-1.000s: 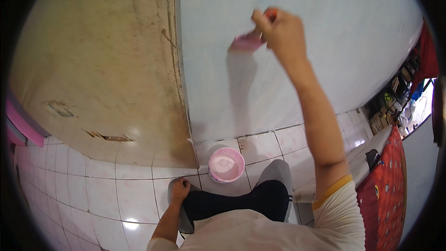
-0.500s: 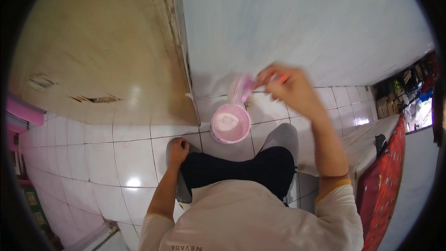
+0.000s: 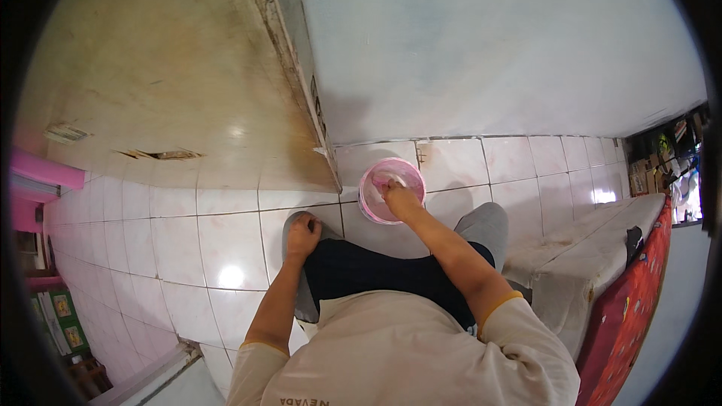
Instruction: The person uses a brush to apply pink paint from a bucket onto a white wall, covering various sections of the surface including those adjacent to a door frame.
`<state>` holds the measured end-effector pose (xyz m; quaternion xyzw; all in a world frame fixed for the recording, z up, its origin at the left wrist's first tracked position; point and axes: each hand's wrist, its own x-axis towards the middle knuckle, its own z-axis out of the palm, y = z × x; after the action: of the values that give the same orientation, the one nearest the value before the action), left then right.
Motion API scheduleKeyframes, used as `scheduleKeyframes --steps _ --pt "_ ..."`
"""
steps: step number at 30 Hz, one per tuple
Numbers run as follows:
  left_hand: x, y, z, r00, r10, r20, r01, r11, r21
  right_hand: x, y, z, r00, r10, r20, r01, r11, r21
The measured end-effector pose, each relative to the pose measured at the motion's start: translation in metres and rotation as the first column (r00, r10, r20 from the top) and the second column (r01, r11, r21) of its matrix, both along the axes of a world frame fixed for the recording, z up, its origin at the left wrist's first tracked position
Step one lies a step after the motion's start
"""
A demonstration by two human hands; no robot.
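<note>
**Right hand down in pink bucket, left hand on knee**

Pink bucket (image 3: 391,190) sits on the white tiled floor (image 3: 226,233), just in front of the person's knees and just below the foot of the pale blue wall (image 3: 489,45). Right hand (image 3: 400,199) reaches into the bucket from the near side, fingers curled and dipped inside over the near rim. Something pale shows at the fingertips, too small and blurred to tell what, so cannot tell if the hand grips anything or how tightly it is closed. Milky pink contents show in the far half of the bucket.

Left hand (image 3: 302,234) is well left of the bucket, apart from it, lying palm down with fingers bent over the left knee on the grey trouser leg (image 3: 301,293). It holds nothing loose.

Edges: just left of the bucket the corner of the beige wall (image 3: 188,90) comes down to the floor, its chipped edge ending beside the bucket's left rim. The blue wall closes the far side. Right of the bucket a few bare tiles lie open, then a low whitish slab (image 3: 587,256) with a red cloth (image 3: 639,316) along its side, well apart from the bucket. Far left of the bucket, a long run of open tiles reaches to a pink ledge (image 3: 45,173).
</note>
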<state>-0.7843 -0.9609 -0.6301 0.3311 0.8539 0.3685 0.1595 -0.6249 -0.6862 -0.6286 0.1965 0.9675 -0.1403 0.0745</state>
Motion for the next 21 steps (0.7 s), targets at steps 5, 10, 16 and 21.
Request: scheduleKeyframes --steps 5,10,16,21 --pt "-0.003 -0.003 0.000 1.000 0.000 0.006 0.000 1.000 0.014 0.000 -0.001 -0.023 0.987 0.160 -0.015 -0.160 0.987 0.001" --pt "-0.005 -0.004 -0.003 0.999 -0.007 0.050 0.010 0.998 -0.066 -0.002 0.015 -0.019 0.954 0.288 0.081 -0.293 0.955 0.049" --pt "-0.002 0.005 0.000 1.000 0.011 -0.018 -0.011 1.000 0.004 0.007 0.019 -0.017 0.970 0.219 0.104 -0.220 0.975 -0.002" --pt "-0.003 0.001 -0.004 0.999 0.010 0.035 -0.010 1.000 -0.017 0.034 0.034 0.024 0.977 -0.011 -0.214 -0.057 0.950 -0.307"
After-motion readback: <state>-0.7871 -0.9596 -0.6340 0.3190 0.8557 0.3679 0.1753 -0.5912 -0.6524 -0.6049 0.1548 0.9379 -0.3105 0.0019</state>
